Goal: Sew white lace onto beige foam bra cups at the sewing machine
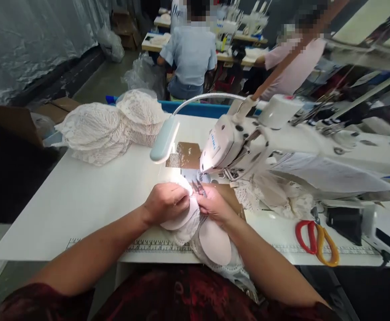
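My left hand point(167, 203) is closed on a white lace bra piece point(184, 234) with padded cups, pinching it at the front of the sewing machine. In my right hand point(215, 205) is a pair of thread snips point(199, 189), blades pointing up and away from me, close to the cloth at my left fingertips. One pale oval cup point(215, 243) hangs below my right hand, and the lace drapes over the table's front edge. Just beyond both hands stands the head of the white sewing machine point(219, 142), its needle area brightly lit.
A lamp point(164, 140) on a bent metal neck hangs left of the machine. Stacked lace cups point(96, 131) lie at the back left. More lace point(275, 196) sits under the machine arm. Scissors with red and yellow handles point(317, 243) lie at right. People point(191, 53) sit beyond.
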A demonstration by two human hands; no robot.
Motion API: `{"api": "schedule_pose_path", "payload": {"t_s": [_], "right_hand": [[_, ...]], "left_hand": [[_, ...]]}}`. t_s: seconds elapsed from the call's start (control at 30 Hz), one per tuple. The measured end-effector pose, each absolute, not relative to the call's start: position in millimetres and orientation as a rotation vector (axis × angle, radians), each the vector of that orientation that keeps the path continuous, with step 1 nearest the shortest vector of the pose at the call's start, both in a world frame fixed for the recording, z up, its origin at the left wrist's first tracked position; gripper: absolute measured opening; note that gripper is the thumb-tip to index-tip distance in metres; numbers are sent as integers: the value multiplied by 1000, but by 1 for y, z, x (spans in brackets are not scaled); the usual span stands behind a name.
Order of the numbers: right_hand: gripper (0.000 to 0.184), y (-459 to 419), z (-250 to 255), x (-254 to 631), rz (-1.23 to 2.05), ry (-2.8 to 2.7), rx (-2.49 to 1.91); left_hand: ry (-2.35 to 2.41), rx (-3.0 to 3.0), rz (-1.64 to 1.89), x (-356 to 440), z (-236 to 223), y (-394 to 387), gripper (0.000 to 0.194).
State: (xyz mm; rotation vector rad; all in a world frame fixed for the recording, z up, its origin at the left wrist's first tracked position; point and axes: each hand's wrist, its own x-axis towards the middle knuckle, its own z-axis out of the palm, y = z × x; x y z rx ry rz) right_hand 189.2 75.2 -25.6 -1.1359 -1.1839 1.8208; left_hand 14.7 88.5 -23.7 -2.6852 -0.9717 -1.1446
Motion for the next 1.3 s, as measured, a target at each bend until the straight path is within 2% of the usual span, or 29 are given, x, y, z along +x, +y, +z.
{"api": "schedule_pose_path", "payload": {"t_s": [0.33,0.57,0.93,1.0,1.3], "right_hand": [[9,77,-28,198,1509,-1362,-1304],[18,78,-26,200,1373,-1500,-1302],[21,79,-20,203,1198,-1750,-1319],[19,80,-19,206,1113,-1806,-1382],[27,78,-4,226,774,-2003,-1745]], "left_hand": [[-925,-2689,-1168,7,-23,88,19],[-876,-2656,-1117,5,-25,90,19],[-965,-2743,-1174,6,-20,88,13],[-1073,-2845,-1090,5,-20,90,10],[-1234,-3115,-512,7,-26,99,32]]}}
